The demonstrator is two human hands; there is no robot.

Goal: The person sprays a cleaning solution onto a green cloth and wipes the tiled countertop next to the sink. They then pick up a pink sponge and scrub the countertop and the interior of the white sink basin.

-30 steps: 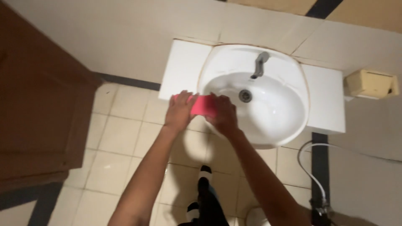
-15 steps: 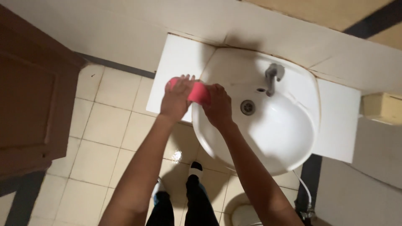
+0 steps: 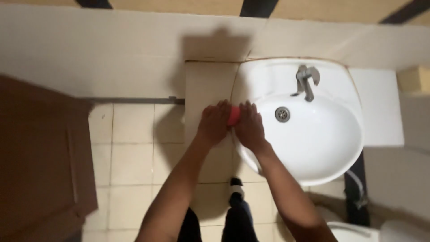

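both hands press pink sponge (image 3: 233, 115) on left rim of sink (image 3: 313, 175). left hand (image 3: 214, 123) fingers flat on it, right hand (image 3: 249, 126) fingers curled over it. risk: wet rim slippery, sponge may slide into sink or off ledge (image 3: 206, 80) to floor (image 3: 130, 148).

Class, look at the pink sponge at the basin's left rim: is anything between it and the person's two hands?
Nothing visible. The left hand and right hand both press directly on the pink sponge from either side, at the left rim of the white basin.

Hands (image 3: 230, 125) around pink sponge (image 3: 233, 115) on sink (image 3: 331, 161) rim
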